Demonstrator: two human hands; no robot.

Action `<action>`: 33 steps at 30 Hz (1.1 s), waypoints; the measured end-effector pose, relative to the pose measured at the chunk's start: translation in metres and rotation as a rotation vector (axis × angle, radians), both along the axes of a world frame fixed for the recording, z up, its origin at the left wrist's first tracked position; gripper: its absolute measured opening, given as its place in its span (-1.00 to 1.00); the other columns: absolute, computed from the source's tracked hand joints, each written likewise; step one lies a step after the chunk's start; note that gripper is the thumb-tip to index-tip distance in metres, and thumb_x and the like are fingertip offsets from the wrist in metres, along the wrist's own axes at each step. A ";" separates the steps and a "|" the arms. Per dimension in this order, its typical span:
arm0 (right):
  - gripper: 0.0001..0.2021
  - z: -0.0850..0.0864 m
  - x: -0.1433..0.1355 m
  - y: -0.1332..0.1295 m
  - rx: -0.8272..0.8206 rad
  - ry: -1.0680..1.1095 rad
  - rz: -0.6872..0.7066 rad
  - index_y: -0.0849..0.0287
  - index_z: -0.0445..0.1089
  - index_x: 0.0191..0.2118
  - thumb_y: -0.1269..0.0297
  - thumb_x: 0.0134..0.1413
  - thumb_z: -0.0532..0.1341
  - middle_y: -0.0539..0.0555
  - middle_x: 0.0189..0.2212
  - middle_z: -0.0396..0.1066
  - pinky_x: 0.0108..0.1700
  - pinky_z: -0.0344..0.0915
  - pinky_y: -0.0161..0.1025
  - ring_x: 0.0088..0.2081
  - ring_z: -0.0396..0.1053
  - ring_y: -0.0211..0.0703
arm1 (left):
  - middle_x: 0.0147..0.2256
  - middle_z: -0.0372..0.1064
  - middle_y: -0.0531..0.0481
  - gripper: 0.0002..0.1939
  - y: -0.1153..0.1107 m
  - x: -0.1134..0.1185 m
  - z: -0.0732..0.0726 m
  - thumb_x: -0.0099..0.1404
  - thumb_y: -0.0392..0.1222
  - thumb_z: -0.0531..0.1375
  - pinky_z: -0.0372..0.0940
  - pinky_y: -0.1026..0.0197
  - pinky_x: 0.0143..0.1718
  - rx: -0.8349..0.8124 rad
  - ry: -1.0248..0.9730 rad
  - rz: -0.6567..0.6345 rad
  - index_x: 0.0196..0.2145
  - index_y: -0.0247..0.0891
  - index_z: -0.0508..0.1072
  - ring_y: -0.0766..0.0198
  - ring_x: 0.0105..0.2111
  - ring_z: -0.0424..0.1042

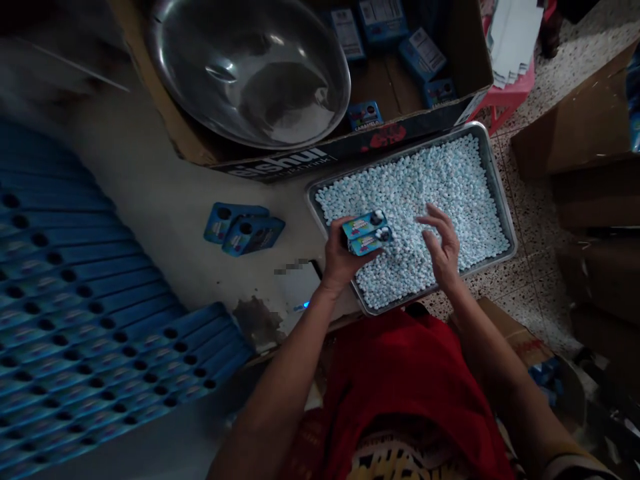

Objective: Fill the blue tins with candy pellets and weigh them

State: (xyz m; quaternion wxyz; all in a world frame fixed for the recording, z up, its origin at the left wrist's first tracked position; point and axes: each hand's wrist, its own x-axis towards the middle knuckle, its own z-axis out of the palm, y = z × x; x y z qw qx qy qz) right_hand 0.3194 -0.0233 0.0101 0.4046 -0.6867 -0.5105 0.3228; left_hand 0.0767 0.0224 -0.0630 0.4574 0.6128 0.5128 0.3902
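Note:
My left hand (339, 257) grips two small blue candy boxes (365, 243) side by side, over the left part of a metal tray. Each box has a round hole near one end, with pale candies showing in it. The metal tray (509, 233) is filled with small light blue and white candies (440, 180). My right hand (444, 245) hovers over the candies with thumb and fingers apart, and nothing shows between them. Two more blue boxes (254, 235) stand on the table to the left. A small scale (299, 287) with a lit blue display sits partly behind my left forearm.
Rows of blue boxes (100, 320) are stacked at the left. A large steel bowl (280, 80) rests in a cardboard carton (410, 130) at the back, beside several loose blue boxes. A pink stool (505, 103) holding papers and brown cartons (575, 127) stand at the right.

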 end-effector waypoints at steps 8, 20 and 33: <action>-0.28 -0.089 0.038 -0.014 -0.225 -0.766 0.145 -0.07 0.35 0.43 -0.22 0.27 0.36 0.30 0.55 0.10 0.45 0.05 0.51 0.57 -0.04 0.55 | 0.01 0.58 -0.09 -0.01 -0.003 -0.019 -0.017 -0.10 0.33 0.65 0.62 -0.18 0.04 -0.082 0.068 0.023 0.17 -0.05 0.39 -0.10 0.01 0.66; -0.56 -0.067 -0.022 0.052 -0.379 0.471 -0.188 0.04 0.37 -0.42 -0.24 0.06 0.37 0.01 -0.46 0.37 -0.34 0.28 -0.16 -0.42 0.33 -0.13 | 0.15 0.60 -0.15 -0.17 -0.031 -0.036 -0.015 0.13 0.30 0.55 0.55 -0.20 0.18 -0.059 0.145 -0.055 0.20 -0.10 0.42 -0.15 0.13 0.64; -0.54 0.030 -0.093 0.045 0.088 0.846 -0.156 0.00 0.39 -0.49 -0.22 0.28 0.21 0.07 -0.47 0.42 -0.06 0.44 0.00 -0.30 0.44 0.00 | 0.09 0.60 -0.12 -0.23 -0.035 -0.012 0.029 0.05 -0.06 0.58 0.49 -0.03 0.14 0.064 0.337 -0.072 0.18 -0.12 0.45 -0.07 0.09 0.61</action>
